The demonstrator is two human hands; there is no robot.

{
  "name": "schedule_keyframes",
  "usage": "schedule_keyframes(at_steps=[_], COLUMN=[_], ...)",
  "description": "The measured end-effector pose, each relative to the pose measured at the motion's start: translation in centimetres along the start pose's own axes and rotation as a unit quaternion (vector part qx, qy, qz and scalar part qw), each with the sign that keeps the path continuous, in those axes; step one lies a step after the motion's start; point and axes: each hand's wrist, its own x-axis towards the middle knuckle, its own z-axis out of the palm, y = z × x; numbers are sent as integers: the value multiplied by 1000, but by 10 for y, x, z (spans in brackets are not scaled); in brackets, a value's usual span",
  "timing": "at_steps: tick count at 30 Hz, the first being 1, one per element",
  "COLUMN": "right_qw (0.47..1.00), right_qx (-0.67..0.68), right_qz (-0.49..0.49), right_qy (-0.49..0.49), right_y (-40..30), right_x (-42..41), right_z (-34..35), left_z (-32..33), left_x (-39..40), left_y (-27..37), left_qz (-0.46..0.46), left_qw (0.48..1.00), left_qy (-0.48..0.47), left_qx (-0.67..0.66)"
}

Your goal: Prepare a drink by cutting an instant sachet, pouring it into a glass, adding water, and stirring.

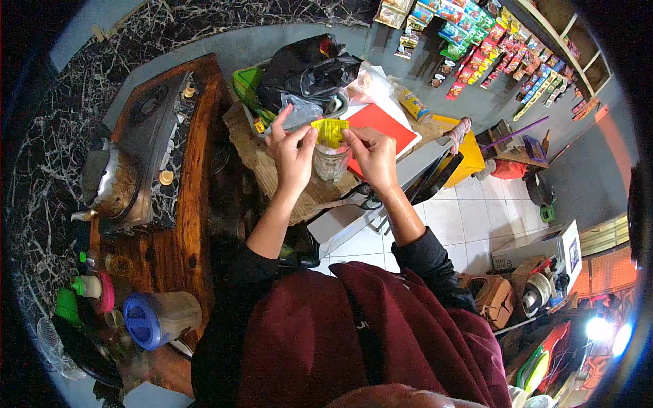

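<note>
A small yellow sachet (pixel 330 133) is stretched between my two hands. My left hand (pixel 295 150) pinches its left edge between thumb and finger, with another finger raised. On the opposite edge, my right hand (pixel 373 153) grips it the same way. Right below the sachet stands a clear glass mug (pixel 330 164) on a table covered with brown cardboard (pixel 260 166). The sachet hides part of the mug's rim, and I cannot tell whether the sachet is torn. A red folder or sheet (pixel 380 133) lies just behind my right hand.
Black plastic bags (pixel 306 71) are heaped behind the mug. To the left, a gas stove (pixel 153 127) bears a metal kettle (pixel 120 181). A blue-lidded container (pixel 163 319) stands on the wooden counter. Strips of sachets (pixel 474 56) hang on the wall.
</note>
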Motion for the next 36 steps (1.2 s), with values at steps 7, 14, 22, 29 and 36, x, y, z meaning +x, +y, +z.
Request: schedule_keyframes(at_steps=[7, 14, 22, 29, 36], right_qw=[994, 993, 991, 985, 986], right_qx=[-89, -80, -98, -136, -120], right_qz=[-53, -77, -94, -107, -101], right_qy=[-22, -37, -19, -29, -53], right_y=[7, 9, 12, 13, 8], right_x=[9, 9, 10, 11, 12], right_z=[-15, -17, -19, -19, -17], left_z=[-4, 5, 6, 0, 0], left_x=[6, 6, 7, 5, 1], left_y=[-4, 2, -1, -3, -12], left_qz=[31, 17, 7, 33, 14], left_qw=[996, 999, 1000, 999, 1000], left_qy=[5, 28, 17, 9, 27], left_qx=[88, 7, 6, 28, 8])
